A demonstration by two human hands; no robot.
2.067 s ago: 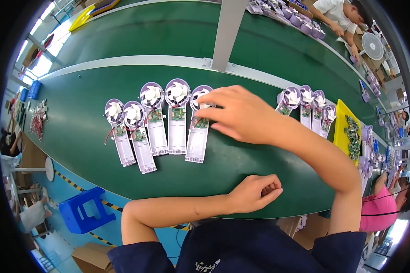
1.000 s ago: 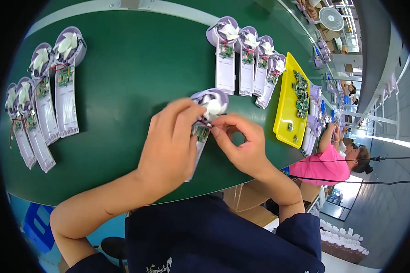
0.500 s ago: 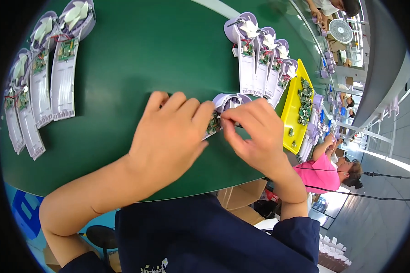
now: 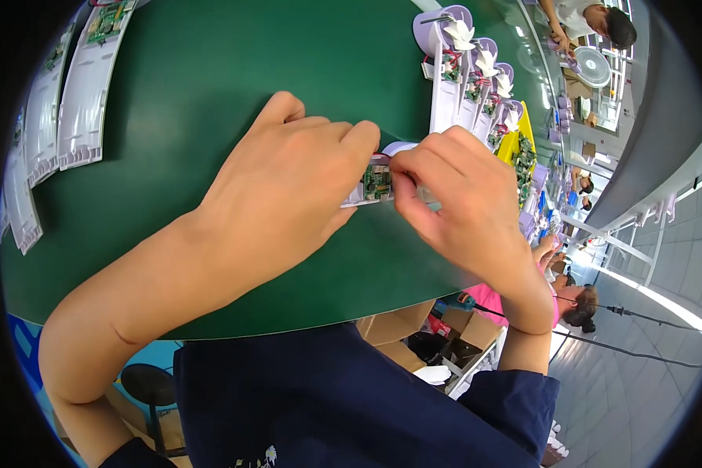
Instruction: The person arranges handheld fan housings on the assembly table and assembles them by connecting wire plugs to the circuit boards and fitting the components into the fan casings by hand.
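Observation:
Between my hands is a half-built handheld fan: a pale lilac round housing with a handle shell holding a small green circuit board. My left hand is closed round the handle end, its back hiding most of the shell. My right hand pinches thumb and forefinger together at the board's right edge, over the housing side. Whatever those fingertips hold is hidden. A thin red wire shows at the board's upper edge.
Several similar fan halves with white blades stand fanned out beyond my right hand, beside a yellow tray of circuit boards. More handle shells lie at left on the green table. Co-workers sit along the right; cardboard boxes are below the table edge.
The fan half has turned, and more of its board shows between my hands. My right hand now covers most of the round housing. The whole view has shifted, with the tray further hidden.

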